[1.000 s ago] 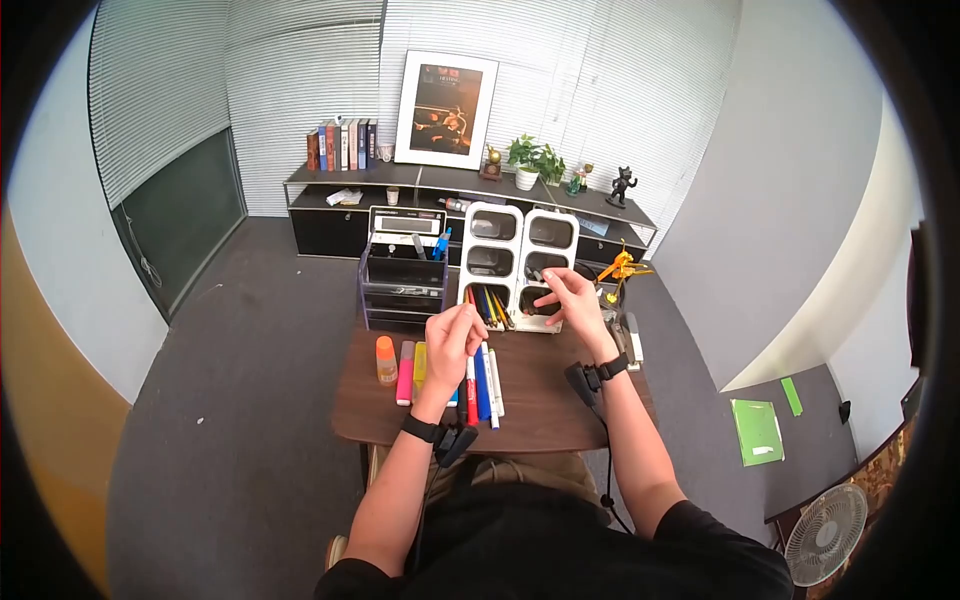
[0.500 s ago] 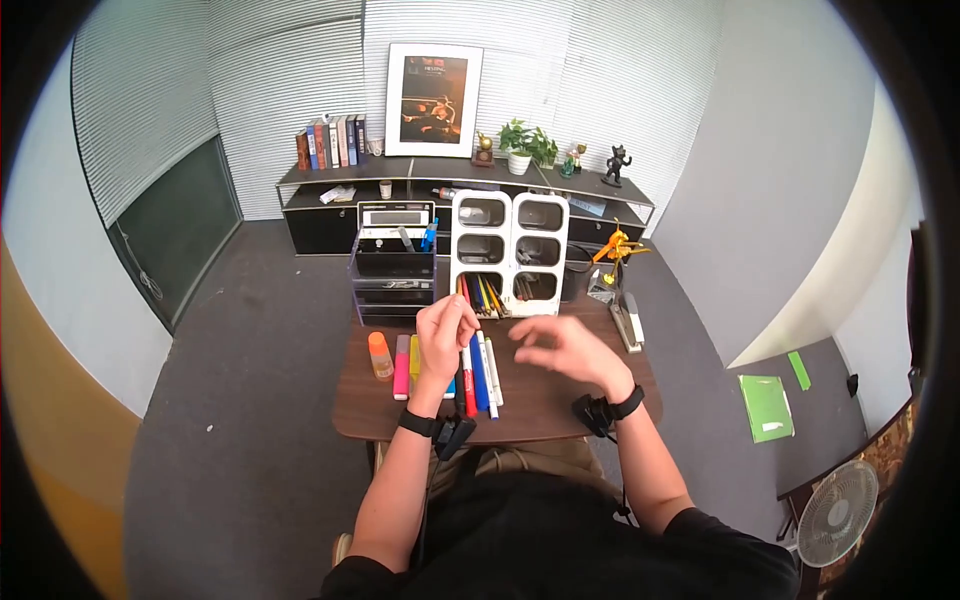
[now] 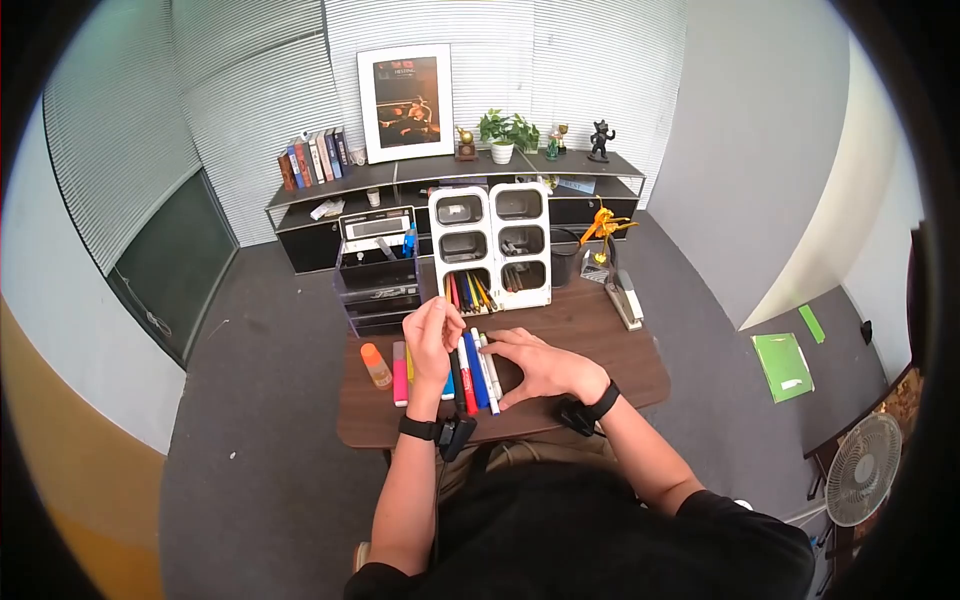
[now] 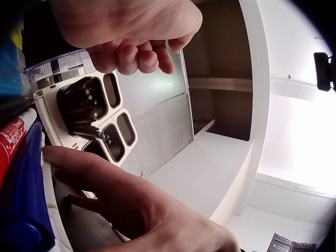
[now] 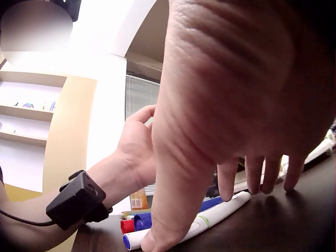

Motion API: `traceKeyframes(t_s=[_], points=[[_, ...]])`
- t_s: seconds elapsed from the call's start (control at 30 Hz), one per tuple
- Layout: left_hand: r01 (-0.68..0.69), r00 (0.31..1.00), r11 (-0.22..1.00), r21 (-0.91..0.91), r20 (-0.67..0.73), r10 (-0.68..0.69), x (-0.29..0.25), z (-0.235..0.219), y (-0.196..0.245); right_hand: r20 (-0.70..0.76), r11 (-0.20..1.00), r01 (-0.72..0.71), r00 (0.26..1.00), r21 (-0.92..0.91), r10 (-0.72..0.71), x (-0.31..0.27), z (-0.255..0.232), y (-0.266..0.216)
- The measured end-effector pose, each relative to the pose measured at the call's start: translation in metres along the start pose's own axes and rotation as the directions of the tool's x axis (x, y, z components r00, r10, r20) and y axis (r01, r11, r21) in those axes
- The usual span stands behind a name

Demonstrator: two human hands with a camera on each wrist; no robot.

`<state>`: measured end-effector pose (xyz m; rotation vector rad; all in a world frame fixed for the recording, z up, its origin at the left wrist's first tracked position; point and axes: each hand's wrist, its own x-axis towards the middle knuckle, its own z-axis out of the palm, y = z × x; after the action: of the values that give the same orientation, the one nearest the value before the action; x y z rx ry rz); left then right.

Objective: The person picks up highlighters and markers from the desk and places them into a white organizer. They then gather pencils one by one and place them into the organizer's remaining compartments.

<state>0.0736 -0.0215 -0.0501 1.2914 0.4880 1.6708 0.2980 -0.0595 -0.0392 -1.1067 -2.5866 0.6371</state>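
My right hand is low over the right end of a row of markers on the desk, thumb toward me and fingers reaching to the far side. In the right wrist view its thumb touches the blue-tipped end of a white marker, while the other fingers extend toward its far end. A blue marker and a red marker lie alongside. Just above the row's left part hovers my left hand. Its fingers curl loosely with nothing visible in them, and it hides part of the row.
Behind the hands stands a white organizer with several compartments; coloured pencils fill its lower left one. Left of it is a clear desk rack. An orange-capped bottle and pink highlighter are at left, a stapler at right.
My right hand has come down from the organizer's lower right compartment to the white marker. The left hand stays over the row, and the head view has shifted slightly.
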Motion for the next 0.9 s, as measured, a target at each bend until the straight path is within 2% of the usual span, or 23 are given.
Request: traceKeyframes(t_s=[0.07, 0.17, 0.4, 0.47, 0.6, 0.67, 0.7, 0.8, 0.83, 0.9], points=[[0.006, 1.0, 1.0, 0.018, -0.006, -0.006, 0.0, 0.001, 0.003, -0.113, 0.996, 0.043, 0.992, -0.082, -0.052, -0.002, 0.002, 0.0], [0.012, 1.0, 0.999, 0.034, -0.009, -0.012, -0.001, 0.001, 0.002, -0.112, 0.997, 0.066, 0.992, 0.027, -0.063, 0.0, 0.004, 0.007], [0.005, 1.0, 0.999, 0.044, 0.001, -0.005, 0.0, 0.0, 0.003, -0.063, 0.996, 0.069, 0.996, 0.049, -0.066, -0.001, -0.005, 0.008], [0.003, 1.0, 0.999, 0.043, 0.01, -0.004, 0.0, -0.001, 0.002, -0.035, 0.991, 0.049, 0.998, 0.124, -0.045, -0.004, -0.012, 0.007], [0.005, 1.0, 0.999, 0.048, 0.014, -0.006, -0.001, -0.001, 0.004, -0.053, 0.987, 0.0, 0.999, 0.158, 0.008, -0.005, -0.025, 0.006], [0.009, 1.0, 0.999, 0.044, 0.011, -0.009, -0.002, 0.0, 0.003, -0.076, 0.966, -0.03, 0.996, 0.258, 0.051, -0.005, -0.029, 0.007], [0.01, 1.0, 0.999, 0.039, 0.01, -0.01, -0.001, 0.001, 0.003, -0.129, 0.961, 0.004, 0.991, 0.278, 0.034, -0.005, -0.031, 0.006], [0.022, 1.0, 0.998, 0.06, 0.011, -0.023, -0.001, 0.0, 0.004, -0.102, 0.957, -0.064, 0.99, 0.282, 0.096, -0.004, -0.029, 0.022], [0.02, 1.0, 0.998, 0.062, 0.013, -0.021, -0.001, 0.0, 0.004, -0.152, 0.955, -0.042, 0.984, 0.293, 0.089, -0.005, -0.031, 0.017], [0.019, 1.0, 0.998, 0.055, 0.016, -0.02, -0.001, -0.001, 0.003, -0.16, 0.956, -0.048, 0.982, 0.288, 0.098, -0.005, -0.034, 0.017]])
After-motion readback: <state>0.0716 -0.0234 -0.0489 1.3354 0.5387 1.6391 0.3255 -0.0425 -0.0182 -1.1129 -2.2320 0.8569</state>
